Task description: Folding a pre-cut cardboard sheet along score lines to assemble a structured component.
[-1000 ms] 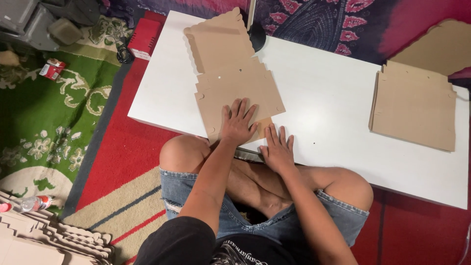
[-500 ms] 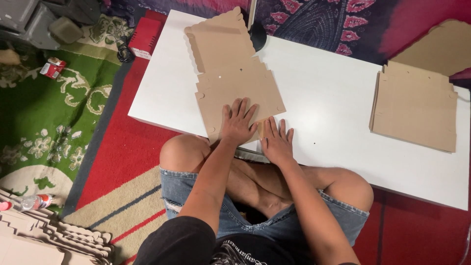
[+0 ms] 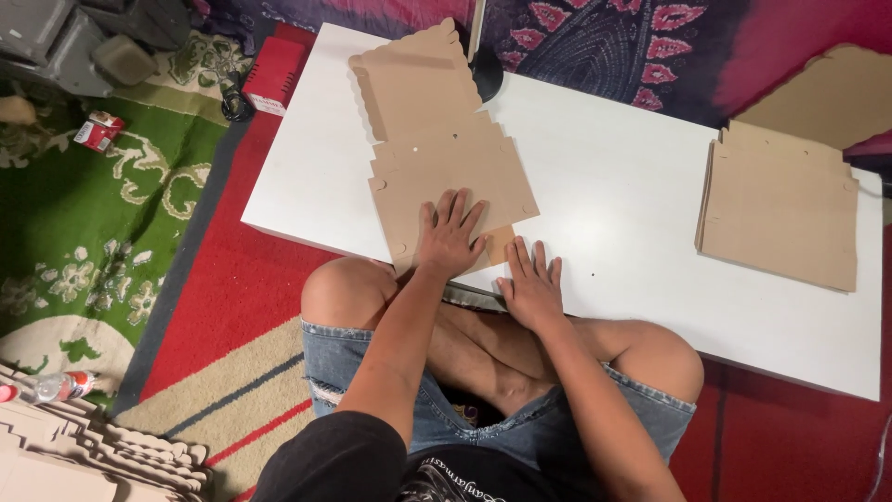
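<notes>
Red, cream-striped and green patterned rugs cover the floor where the person sits cross-legged in frayed denim shorts, knees tucked under the near edge of a low white counter. Closest to the camera, at the lower left, lies a stack of die-cut cardboard blanks with stepped edges, and beside it a plastic bottle on its side. At the counter's near edge the right hand lies palm down, fingers stretched flat and slightly spread, gripping nothing; it rests on the white top with its inner fingers just beside a small cardboard flap that pokes out from under the sheet. Just to its left and a little farther on, the left hand presses flat on the near end of a flat cardboard box blank, fingers fanned and released, holding nothing closed. That blank runs away from the person at a slight tilt, its scalloped far end reaching the back edge of the counter beside a dark round base. Well apart, at the right end, sits a squared pile of folded cardboard. Off the far left corner, on the floor, are a red box and a small red-and-white pack.
</notes>
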